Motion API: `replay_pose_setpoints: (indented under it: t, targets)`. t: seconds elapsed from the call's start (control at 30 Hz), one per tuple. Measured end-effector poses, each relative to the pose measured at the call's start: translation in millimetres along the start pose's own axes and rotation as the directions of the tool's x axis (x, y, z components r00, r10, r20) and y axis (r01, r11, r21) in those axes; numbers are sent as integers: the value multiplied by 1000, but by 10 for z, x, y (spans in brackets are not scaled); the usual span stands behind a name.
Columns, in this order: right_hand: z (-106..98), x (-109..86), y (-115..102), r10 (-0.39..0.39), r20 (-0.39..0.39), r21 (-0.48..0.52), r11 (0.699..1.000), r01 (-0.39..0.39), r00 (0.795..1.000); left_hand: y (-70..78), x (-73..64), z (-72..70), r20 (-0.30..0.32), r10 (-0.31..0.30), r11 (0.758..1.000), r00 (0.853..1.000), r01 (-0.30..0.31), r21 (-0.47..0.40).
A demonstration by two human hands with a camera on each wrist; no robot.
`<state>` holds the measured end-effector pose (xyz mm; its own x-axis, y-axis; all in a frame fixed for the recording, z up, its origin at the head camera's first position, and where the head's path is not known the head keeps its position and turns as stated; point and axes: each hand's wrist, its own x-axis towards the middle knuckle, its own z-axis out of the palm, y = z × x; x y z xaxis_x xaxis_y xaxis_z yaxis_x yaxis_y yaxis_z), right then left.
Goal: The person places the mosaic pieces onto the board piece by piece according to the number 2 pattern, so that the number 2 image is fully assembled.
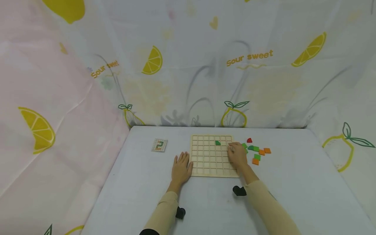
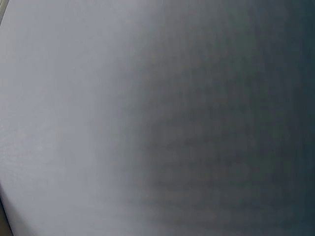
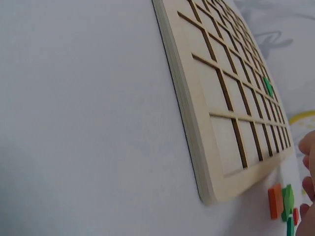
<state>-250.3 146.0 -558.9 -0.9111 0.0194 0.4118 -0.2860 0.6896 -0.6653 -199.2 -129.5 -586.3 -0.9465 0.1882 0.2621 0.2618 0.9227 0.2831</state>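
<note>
A pale wooden grid board [image 1: 210, 160] lies on the table, with one green rounded piece [image 1: 217, 143] in a cell of its upper part. The left hand [image 1: 180, 169] rests flat beside the board's left edge, thumb against that edge. Over the board's upper right side is the right hand [image 1: 238, 155], its fingers bent down toward the cells. I cannot tell whether a piece is between its fingertips. In the right wrist view, only part of its fingers [image 3: 307, 172] shows at the right border. The left wrist view holds mostly blurred white and dark grey.
Right of the board lie loose orange pieces [image 1: 261, 152], green pieces [image 1: 257, 157] and a red piece [image 1: 249, 140]. A small card [image 1: 159, 145] with a coloured grid pattern lies to the left. A printed cloth [image 1: 188, 81] hangs behind the white table [image 1: 211, 202].
</note>
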Motion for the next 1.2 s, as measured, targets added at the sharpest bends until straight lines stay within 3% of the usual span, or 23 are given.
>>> replay_pose_setpoints:
  t: [0.17, 0.37, 0.6, 0.93, 1.07, 1.2]
  targets:
    - [-239, -56, 178, 41, -42, -19, 999, -42, 998, -5, -4, 4, -57, 16, 999, 998, -18, -32]
    - [-442, -145, 417, 147, -54, -136, 979, -153, 988, 1, -25, -16, -120, 36, 998, 992, -43, -51]
    - [-648, -199, 517, 257, -31, -139, 956, -259, 966, -3, -9, -7, -46, 10, 999, 999, -12, -31]
    - [-802, -70, 594, 240, 134, -308, 932, -190, 961, 14, -13, -24, -6, -4, 1000, 1000, 4, -27]
    - [-833, 7, 595, 264, 191, -338, 922, -189, 945, 19, -18, -31, 3, -7, 999, 1000, 8, -32]
    - [-866, 59, 572, 320, 229, -315, 918, -241, 919, 22, 2, -34, 12, -11, 999, 1000, 11, -32]
